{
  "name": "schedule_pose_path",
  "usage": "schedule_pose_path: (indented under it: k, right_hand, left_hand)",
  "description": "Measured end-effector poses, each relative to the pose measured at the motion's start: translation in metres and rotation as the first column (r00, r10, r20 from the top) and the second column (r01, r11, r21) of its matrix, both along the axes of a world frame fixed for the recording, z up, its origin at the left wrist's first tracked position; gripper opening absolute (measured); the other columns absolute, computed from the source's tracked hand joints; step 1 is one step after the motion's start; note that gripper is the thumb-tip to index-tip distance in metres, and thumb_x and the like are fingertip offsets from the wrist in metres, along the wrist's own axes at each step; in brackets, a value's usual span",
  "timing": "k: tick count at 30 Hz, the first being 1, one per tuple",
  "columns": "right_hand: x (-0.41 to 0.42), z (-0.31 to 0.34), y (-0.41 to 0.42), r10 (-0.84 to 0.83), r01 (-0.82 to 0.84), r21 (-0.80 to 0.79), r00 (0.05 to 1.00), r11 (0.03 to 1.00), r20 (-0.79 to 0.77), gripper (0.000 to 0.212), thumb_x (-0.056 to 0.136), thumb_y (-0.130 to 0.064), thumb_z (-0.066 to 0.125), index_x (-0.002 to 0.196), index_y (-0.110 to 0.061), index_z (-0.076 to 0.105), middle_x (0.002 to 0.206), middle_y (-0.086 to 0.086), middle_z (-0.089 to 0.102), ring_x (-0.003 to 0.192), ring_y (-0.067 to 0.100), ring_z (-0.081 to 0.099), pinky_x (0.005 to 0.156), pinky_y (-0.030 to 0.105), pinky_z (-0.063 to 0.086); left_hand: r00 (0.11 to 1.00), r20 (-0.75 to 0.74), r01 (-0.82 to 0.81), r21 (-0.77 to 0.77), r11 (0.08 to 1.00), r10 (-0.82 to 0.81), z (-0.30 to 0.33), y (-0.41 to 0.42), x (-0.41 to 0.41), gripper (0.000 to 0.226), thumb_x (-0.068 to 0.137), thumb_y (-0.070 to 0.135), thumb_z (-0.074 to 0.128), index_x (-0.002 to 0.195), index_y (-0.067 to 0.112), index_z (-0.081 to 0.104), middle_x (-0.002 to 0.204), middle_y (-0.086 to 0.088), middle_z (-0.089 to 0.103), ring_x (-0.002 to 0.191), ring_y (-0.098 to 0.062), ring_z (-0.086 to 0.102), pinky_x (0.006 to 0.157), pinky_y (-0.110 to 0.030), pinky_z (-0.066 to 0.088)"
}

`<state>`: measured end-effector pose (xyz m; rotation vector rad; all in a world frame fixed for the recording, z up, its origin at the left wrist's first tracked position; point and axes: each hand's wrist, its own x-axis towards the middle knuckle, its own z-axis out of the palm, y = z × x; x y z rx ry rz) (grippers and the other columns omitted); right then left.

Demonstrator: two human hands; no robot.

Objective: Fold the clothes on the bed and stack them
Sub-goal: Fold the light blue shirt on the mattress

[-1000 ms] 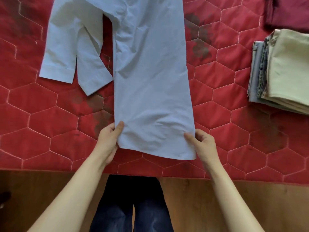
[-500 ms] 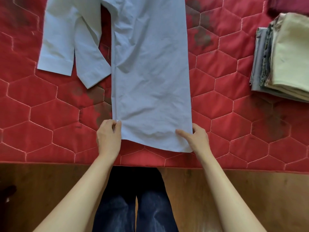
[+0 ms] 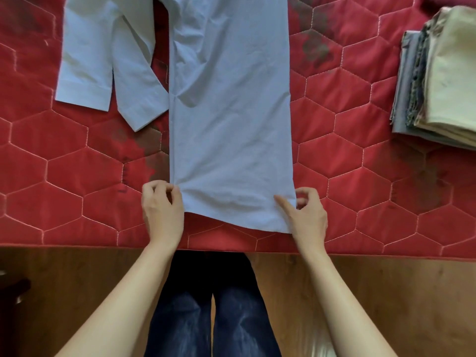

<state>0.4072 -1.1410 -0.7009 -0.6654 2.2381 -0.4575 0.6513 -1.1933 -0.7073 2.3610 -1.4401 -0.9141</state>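
Observation:
A light blue shirt (image 3: pixel 231 119) lies flat on the red quilted bed (image 3: pixel 360 176), folded into a long narrow strip, with its two sleeves (image 3: pixel 108 73) spread to the left. My left hand (image 3: pixel 162 210) pinches the strip's near left corner. My right hand (image 3: pixel 306 215) pinches the near right corner, thumb on top of the cloth. A stack of folded clothes (image 3: pixel 443 78), beige on top, sits at the right edge of the bed.
The bed's near edge runs across the view just below my hands, with wooden floor (image 3: pixel 386 305) beneath. My legs in dark jeans (image 3: pixel 213 313) stand against the bed. A dark red cloth (image 3: pixel 453 0) shows at the top right corner.
Both hands have curled their fingers onto the shirt's bottom corners and drawn the hem slightly taut; the shirt has straightened a little. The view has shifted slightly.

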Motion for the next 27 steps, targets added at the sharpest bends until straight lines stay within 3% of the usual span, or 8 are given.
schedule_pose_path:
  k: [4,8,12,14,16,21,25,27]
  right_hand:
    - [0.011,0.001,-0.014,0.191,-0.231,-0.18,0.958,0.956,-0.214,0.048,0.095,-0.042,0.054,0.134,-0.014,0.048,0.132,-0.001,0.052,0.123,0.014,0.045,0.101,0.032,0.038]
    - [0.043,-0.018,-0.041,0.424,-0.55,-0.225,0.797,0.805,-0.43,0.042,0.095,-0.004,0.052,0.136,0.002,0.047,0.143,0.022,0.044,0.138,0.036,0.038,0.113,0.048,0.033]
    - [0.078,-0.052,-0.057,0.598,-0.755,-0.165,0.615,0.635,-0.513,0.049,0.089,-0.003,0.056,0.138,0.0,0.048,0.146,0.021,0.042,0.137,0.037,0.037,0.111,0.055,0.032]
    - [0.076,-0.068,-0.056,0.657,-0.812,-0.07,0.516,0.58,-0.55,0.049,0.094,-0.013,0.051,0.143,-0.008,0.044,0.151,0.015,0.038,0.141,0.03,0.033,0.114,0.053,0.028]
    - [0.059,-0.079,-0.047,0.658,-0.81,0.017,0.463,0.586,-0.594,0.048,0.098,-0.026,0.042,0.145,-0.014,0.042,0.152,0.012,0.036,0.142,0.028,0.032,0.115,0.053,0.025]
    - [0.011,-0.074,-0.006,0.528,-0.574,0.136,0.6,0.807,-0.601,0.053,0.102,-0.033,0.029,0.15,-0.013,0.032,0.157,0.016,0.024,0.146,0.032,0.021,0.116,0.056,0.021]
    - [0.011,-0.057,-0.018,0.537,-0.63,0.072,0.591,0.773,-0.602,0.052,0.101,-0.028,0.031,0.149,-0.007,0.032,0.156,0.02,0.023,0.146,0.033,0.02,0.117,0.055,0.02]
    - [0.019,-0.053,-0.047,0.533,-0.69,-0.024,0.581,0.724,-0.615,0.05,0.099,-0.021,0.036,0.147,-0.007,0.036,0.155,0.02,0.025,0.146,0.032,0.019,0.118,0.052,0.016]
  left_hand:
    - [0.945,0.256,0.241,-0.125,0.962,-0.203,0.007,-0.007,-0.006,0.03,0.088,0.001,0.056,0.118,0.001,0.056,0.139,-0.017,0.045,0.133,-0.034,0.039,0.11,-0.044,0.032]
    - [0.721,0.36,0.675,-0.173,0.717,-0.592,-0.006,-0.019,-0.04,0.049,0.083,-0.007,0.055,0.132,-0.004,0.052,0.146,-0.02,0.044,0.138,-0.038,0.038,0.113,-0.053,0.03]
    - [0.539,0.399,0.792,0.059,0.608,-0.742,-0.04,-0.032,-0.068,0.058,0.096,0.021,0.02,0.152,0.006,0.022,0.16,-0.014,0.013,0.148,-0.029,0.013,0.118,-0.049,0.01]
    - [0.59,0.372,0.731,0.13,0.669,-0.717,-0.062,-0.045,-0.056,0.061,0.097,0.035,0.008,0.154,0.016,0.003,0.162,-0.01,-0.005,0.15,-0.024,-0.003,0.118,-0.048,-0.002]
    - [0.663,0.37,0.666,0.106,0.739,-0.651,-0.072,-0.05,-0.038,0.062,0.098,0.041,0.014,0.154,0.015,0.006,0.161,-0.014,0.0,0.15,-0.026,0.003,0.118,-0.049,0.002]
    - [0.745,0.476,0.475,0.112,0.873,-0.467,-0.071,-0.043,-0.012,0.061,0.102,0.035,0.015,0.153,0.003,0.007,0.162,-0.016,0.004,0.15,-0.025,0.006,0.119,-0.048,0.008]
    - [0.781,0.504,0.355,0.128,0.926,-0.369,-0.055,-0.057,-0.022,0.063,0.101,0.03,0.023,0.151,-0.003,0.003,0.161,-0.018,-0.004,0.15,-0.027,-0.001,0.12,-0.051,0.006]
    - [0.743,0.53,0.483,-0.001,0.876,-0.409,-0.05,-0.068,-0.036,0.061,0.101,0.028,0.024,0.151,-0.002,0.006,0.161,-0.018,-0.001,0.149,-0.029,0.003,0.12,-0.051,0.006]
